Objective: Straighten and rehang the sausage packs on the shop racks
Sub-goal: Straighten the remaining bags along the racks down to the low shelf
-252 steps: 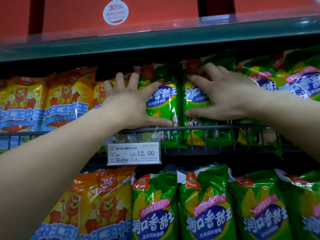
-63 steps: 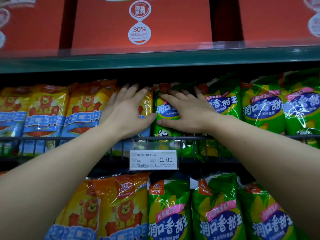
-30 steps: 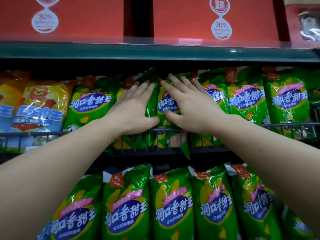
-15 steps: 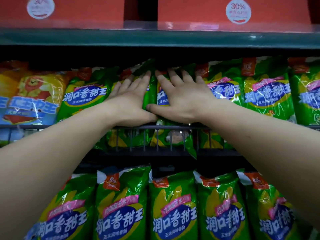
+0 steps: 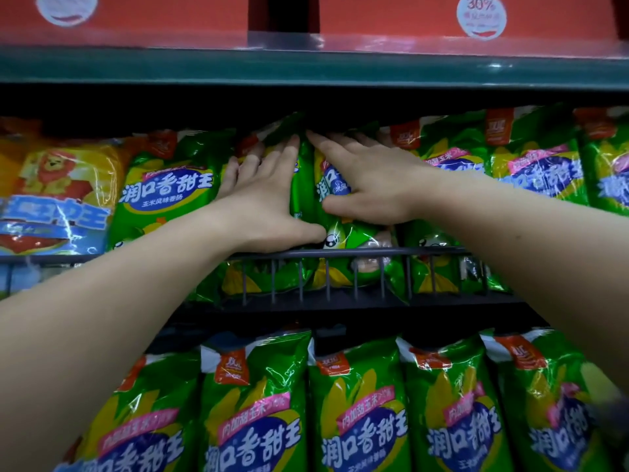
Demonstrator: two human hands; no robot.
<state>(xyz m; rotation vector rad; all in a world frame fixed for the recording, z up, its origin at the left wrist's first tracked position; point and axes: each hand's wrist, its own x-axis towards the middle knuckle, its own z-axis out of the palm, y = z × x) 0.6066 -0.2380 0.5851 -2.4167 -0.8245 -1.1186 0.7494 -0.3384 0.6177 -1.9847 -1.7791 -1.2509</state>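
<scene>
Pressing flat with straight, spread fingers, the left hand [image 5: 265, 202] lies on the shiny green plastic sausage packs [image 5: 320, 180] in the upper rack. Its thumb is stretched out just above the dark wire front rail [image 5: 343, 253]. The right hand [image 5: 374, 185], equally flat and gripping nothing, covers the neighbouring pack, and the fingertips of both hands nearly meet. Packs crowd edge to edge behind the rail. A dark gap lies between their tops and the teal metal shelf edge [image 5: 306, 66] above.
</scene>
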